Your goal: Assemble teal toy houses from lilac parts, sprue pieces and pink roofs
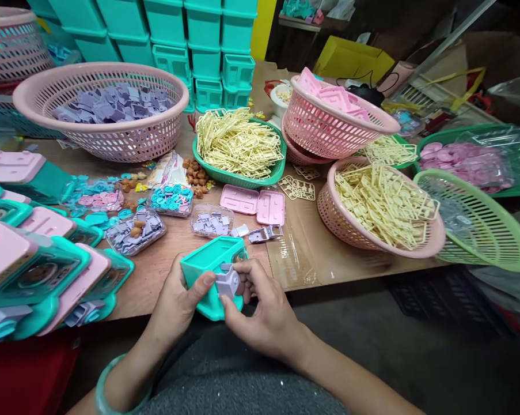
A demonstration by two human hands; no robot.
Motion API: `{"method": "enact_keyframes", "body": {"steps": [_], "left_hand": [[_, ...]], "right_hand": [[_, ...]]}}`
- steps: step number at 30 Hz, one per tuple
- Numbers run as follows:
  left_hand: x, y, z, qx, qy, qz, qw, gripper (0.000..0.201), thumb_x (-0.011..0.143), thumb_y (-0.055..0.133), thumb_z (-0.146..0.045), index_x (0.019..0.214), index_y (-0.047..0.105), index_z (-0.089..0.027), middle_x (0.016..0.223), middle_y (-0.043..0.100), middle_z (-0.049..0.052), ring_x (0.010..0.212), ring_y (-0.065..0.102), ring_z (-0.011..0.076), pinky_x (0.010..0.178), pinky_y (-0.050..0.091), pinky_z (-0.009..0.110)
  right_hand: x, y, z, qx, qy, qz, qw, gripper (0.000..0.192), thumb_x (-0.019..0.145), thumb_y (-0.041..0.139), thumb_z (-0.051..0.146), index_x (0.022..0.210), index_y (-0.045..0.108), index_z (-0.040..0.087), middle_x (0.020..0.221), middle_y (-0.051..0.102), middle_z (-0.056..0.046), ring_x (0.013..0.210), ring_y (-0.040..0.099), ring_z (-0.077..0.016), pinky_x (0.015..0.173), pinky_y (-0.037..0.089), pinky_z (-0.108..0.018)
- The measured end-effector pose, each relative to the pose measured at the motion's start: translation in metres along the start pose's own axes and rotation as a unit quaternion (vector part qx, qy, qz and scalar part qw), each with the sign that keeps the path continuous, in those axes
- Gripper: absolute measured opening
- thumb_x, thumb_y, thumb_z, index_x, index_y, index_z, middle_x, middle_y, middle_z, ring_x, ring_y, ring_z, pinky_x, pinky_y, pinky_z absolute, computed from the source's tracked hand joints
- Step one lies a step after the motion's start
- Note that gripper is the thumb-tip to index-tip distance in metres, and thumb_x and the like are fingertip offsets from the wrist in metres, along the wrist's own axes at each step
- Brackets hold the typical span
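My left hand (177, 302) grips a teal plastic toy housing (210, 265) at the table's near edge, thumb laid across its front. My right hand (260, 311) pinches a small lilac plastic part (228, 281) against the front of that housing. A green bangle (108, 392) circles my left wrist. Just beyond the housing lie a small clear tray of lilac parts (211, 221), a loose lilac piece (265, 233) and a pink hinged lid (254, 204).
Finished teal-and-pink toys (48, 271) are stacked at the left. Pink baskets hold lilac parts (108, 104) and cream sprues (384, 207); a green tray (238, 144) holds more sprues. Teal housings (199, 46) are piled at the back. A green basket (475, 225) sits at the right.
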State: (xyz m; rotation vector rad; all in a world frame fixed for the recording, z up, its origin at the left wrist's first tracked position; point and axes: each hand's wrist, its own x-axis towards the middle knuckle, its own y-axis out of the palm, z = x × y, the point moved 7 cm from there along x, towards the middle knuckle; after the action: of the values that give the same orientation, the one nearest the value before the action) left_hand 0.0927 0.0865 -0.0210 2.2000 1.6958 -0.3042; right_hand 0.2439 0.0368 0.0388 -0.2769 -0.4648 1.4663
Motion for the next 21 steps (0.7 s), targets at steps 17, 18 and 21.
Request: {"method": "enact_keyframes", "body": {"steps": [17, 18, 21], "left_hand": [[-0.0048, 0.0017, -0.0069, 0.03, 0.007, -0.01, 0.999, 0.059, 0.074, 0.08, -0.063, 0.105, 0.059, -0.018, 0.095, 0.076, 0.006, 0.083, 0.069, 0.0221, 0.069, 0.055, 0.029], [-0.0055, 0.001, -0.006, 0.031, 0.005, -0.014, 0.999, 0.059, 0.075, 0.079, -0.063, 0.107, 0.059, -0.018, 0.095, 0.076, 0.006, 0.084, 0.069, 0.0221, 0.07, 0.055, 0.029], [-0.0056, -0.0021, -0.0017, 0.026, 0.0, -0.021, 0.999, 0.058, 0.078, 0.077, -0.063, 0.109, 0.059, -0.018, 0.098, 0.075, 0.006, 0.086, 0.069, 0.0219, 0.072, 0.055, 0.029]], "right_hand": [[-0.0022, 0.0055, -0.0047, 0.007, -0.011, -0.029, 1.0, 0.029, 0.081, 0.059, 0.021, 0.109, 0.05, 0.022, 0.074, 0.054, 0.004, 0.056, 0.05, -0.0113, 0.049, 0.045, -0.026], [-0.0027, 0.0046, -0.0042, 0.011, -0.013, -0.015, 1.0, 0.03, 0.083, 0.062, 0.023, 0.112, 0.052, 0.021, 0.075, 0.055, 0.003, 0.057, 0.051, -0.0114, 0.05, 0.046, -0.026], [-0.0042, -0.0013, 0.0013, 0.016, -0.035, 0.013, 0.999, 0.039, 0.089, 0.063, 0.027, 0.125, 0.053, 0.016, 0.085, 0.061, -0.002, 0.065, 0.054, -0.013, 0.059, 0.053, -0.028]]}}
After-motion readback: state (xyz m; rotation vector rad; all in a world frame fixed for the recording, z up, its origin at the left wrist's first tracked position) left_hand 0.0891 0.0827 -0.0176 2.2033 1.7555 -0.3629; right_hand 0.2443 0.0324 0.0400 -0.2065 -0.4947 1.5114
